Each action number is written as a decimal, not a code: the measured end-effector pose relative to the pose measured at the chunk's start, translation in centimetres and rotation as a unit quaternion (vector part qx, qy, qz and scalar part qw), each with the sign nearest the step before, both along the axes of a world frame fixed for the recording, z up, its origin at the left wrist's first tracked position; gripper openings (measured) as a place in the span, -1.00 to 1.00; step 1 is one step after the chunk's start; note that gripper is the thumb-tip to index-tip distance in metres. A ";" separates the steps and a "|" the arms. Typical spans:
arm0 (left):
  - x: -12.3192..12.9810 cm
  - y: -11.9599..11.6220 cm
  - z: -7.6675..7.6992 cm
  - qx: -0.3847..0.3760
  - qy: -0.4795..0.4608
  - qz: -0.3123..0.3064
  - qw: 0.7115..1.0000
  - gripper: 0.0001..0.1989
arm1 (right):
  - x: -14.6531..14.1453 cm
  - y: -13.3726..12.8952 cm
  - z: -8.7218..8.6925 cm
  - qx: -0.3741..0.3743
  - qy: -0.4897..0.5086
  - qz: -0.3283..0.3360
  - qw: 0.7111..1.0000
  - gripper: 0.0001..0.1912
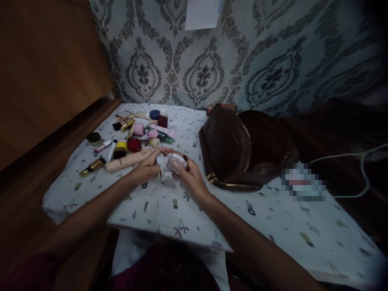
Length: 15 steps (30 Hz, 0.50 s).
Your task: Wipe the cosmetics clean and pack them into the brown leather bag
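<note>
Above the front part of the table, my right hand (191, 174) grips a small round cosmetic jar (177, 160) with a clear, pale lid. A crumpled white wipe (164, 166) is pinched in my left hand (152, 165), pressed against the jar's left side. Some of the left fingers are hidden behind the wipe and jar. Just left of my hands lies a long peach tube (127, 160). Behind it are a red jar (134, 145), a yellow-lidded jar (121, 144) and a pink jar (138, 129).
A brown leather bag (233, 149) lies to the right of my hands. Farther right are a blurred-out item (303, 182) and a pale cable (339, 155). Several cosmetics, including a gold tube (127, 125), spread over the patterned tablecloth (145, 214). A wooden cabinet (51, 68) borders the left.
</note>
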State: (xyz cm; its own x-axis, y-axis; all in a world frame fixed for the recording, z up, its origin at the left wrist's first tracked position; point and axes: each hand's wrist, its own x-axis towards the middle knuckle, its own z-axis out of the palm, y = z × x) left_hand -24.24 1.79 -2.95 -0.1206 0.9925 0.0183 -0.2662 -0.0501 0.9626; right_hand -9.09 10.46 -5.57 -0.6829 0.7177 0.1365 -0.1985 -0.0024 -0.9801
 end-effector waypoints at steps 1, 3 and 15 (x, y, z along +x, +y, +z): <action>0.0 0.1 -0.1 0.002 0.006 0.008 1.000 -0.43 | -0.1 0.0 -0.2 -0.008 0.006 -0.001 1.000 -0.58; -0.1 0.3 -0.2 0.000 0.023 0.034 0.999 -0.39 | -0.3 0.0 -0.3 -0.032 0.024 -0.002 0.999 -0.56; 0.2 0.2 -1.6 0.071 0.234 0.104 0.964 -0.26 | -0.9 -0.7 -0.1 -0.042 -0.004 -0.054 0.998 -0.51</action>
State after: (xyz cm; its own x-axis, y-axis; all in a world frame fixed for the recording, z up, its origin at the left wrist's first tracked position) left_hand -24.06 1.95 -4.53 -0.2621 0.9311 0.2537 0.2257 -0.1965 0.9542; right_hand -9.97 9.72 -5.70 -0.6019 0.7957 0.0673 -0.1939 -0.0638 -0.9789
